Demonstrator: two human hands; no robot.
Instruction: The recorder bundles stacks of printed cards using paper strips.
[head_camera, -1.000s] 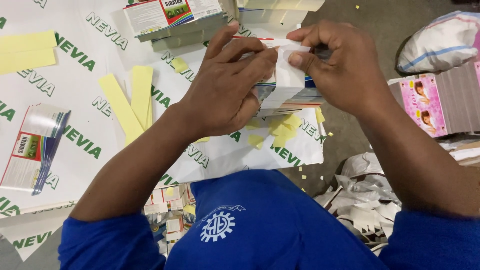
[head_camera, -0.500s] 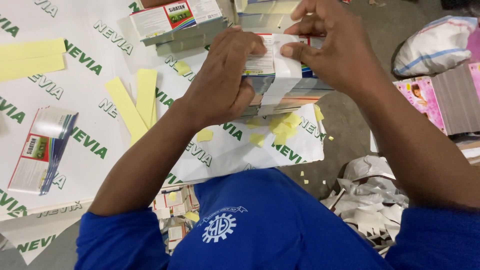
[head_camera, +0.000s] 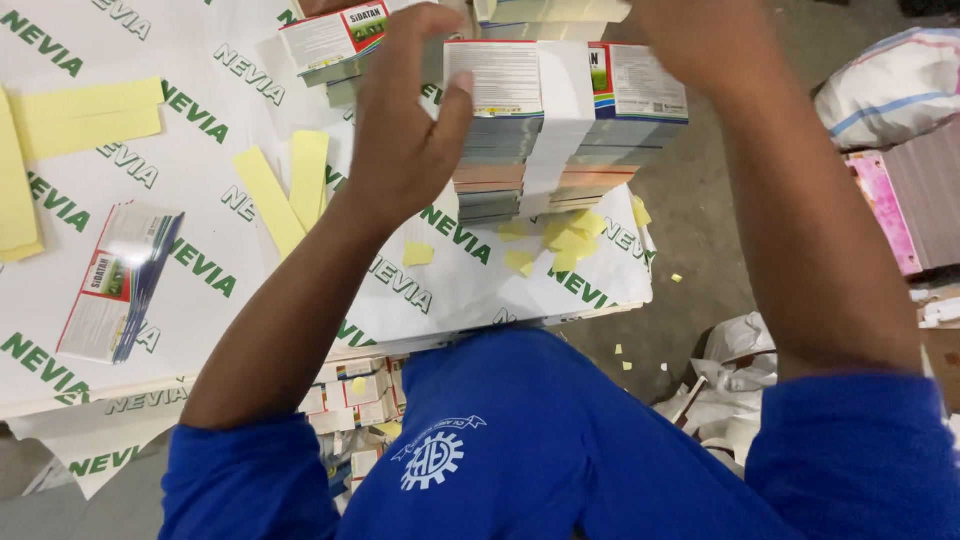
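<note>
Banded stack of flat printed cartons (head_camera: 565, 135), wrapped crosswise by a white paper strip (head_camera: 560, 120), sits lifted above the white printed sheet (head_camera: 200, 180) that covers the work surface, near its far right part. The left hand (head_camera: 405, 125) clamps the stack's left end, thumb on the top face and fingers down the side. The right hand (head_camera: 705, 40) rests on the far right corner; whether it actually grips cannot be told, since its fingers are cut off at the frame's top edge

Judging by this hold, the risk is the strip slipping or tearing, because it looks like the only thing binding many thin cartons, and a one-sided squeeze could fan the lower layers out

The sheet's right edge lies just beneath the stack, with bare grey floor (head_camera: 700, 260) beyond it, so anything that slides out could drop there among yellow paper scraps (head_camera: 565, 240). Open room lies leftward, between the long yellow strips (head_camera: 290, 185) and a small loose bundle of cartons (head_camera: 120, 280)
</note>
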